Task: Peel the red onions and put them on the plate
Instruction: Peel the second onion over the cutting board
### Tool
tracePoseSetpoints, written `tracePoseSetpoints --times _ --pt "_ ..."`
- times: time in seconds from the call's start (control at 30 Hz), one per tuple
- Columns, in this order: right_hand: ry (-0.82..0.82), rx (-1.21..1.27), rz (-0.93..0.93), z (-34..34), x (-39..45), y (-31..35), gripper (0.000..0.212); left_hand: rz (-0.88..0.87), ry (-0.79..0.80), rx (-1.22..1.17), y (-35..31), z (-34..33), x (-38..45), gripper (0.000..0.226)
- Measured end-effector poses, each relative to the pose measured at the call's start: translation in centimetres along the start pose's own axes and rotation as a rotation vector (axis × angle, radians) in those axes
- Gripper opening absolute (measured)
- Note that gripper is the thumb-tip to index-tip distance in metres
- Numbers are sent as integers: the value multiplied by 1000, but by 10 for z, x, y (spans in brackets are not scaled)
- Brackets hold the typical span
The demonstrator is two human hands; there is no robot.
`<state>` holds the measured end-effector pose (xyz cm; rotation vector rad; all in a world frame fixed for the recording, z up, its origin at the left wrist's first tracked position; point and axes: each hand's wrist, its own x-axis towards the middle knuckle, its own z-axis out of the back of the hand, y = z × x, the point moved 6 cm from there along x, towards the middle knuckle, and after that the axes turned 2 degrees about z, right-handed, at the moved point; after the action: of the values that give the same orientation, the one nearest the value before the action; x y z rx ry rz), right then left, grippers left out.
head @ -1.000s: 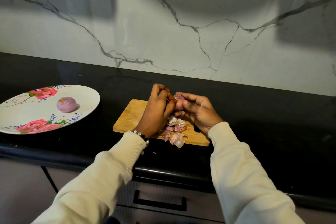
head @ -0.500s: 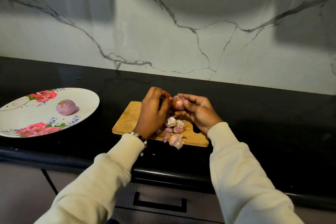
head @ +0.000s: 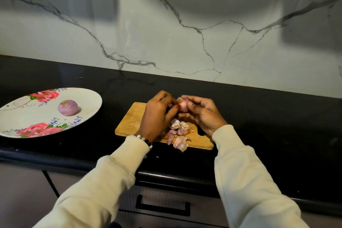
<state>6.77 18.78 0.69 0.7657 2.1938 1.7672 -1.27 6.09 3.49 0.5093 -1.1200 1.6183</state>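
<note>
Above the far part of the board [head: 133, 118], an onion [head: 183, 106] sits between both hands, partly skinned, with pale pink flesh showing and dry skin at its top. The right hand [head: 202, 114] holds it, thumb across the front and fingers curled behind. The left hand [head: 157, 114] meets it from the other side, its fingers curled and pinching a strip of skin at the onion's left edge. Both wrists lie low over the board; the left wrist wears a bead bracelet [head: 143, 139], and both arms are in cream sleeves [head: 246, 181].

Directly below the hands, a heap of peels [head: 178, 133] lies on the board's near half, pink and papery, one large piece overhanging the near edge. The board is wooden, with a handle slot near its right end, partly hidden by the right wrist.

To the left, well apart from the board, a plate [head: 22, 114] with a rose pattern rests on the black tabletop [head: 277, 126]. One peeled onion [head: 67, 107] lies on it, near its centre, smooth and purple, its cut end turned up and to the left.

Behind the tabletop rises a white marble wall [head: 185, 24] with grey veins. Below the tabletop's front edge, a drawer with a dark handle [head: 162, 209] shows between the arms.
</note>
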Motion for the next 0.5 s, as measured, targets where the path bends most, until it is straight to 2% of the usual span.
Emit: tracePoseSetpoints --times 0.27,0.5 --pt "-11 40 23 0 -2 5 26 16 33 -27 -1 -3 1 15" --pt "-33 113 57 2 -3 13 26 14 42 -22 -2 -1 1 4"
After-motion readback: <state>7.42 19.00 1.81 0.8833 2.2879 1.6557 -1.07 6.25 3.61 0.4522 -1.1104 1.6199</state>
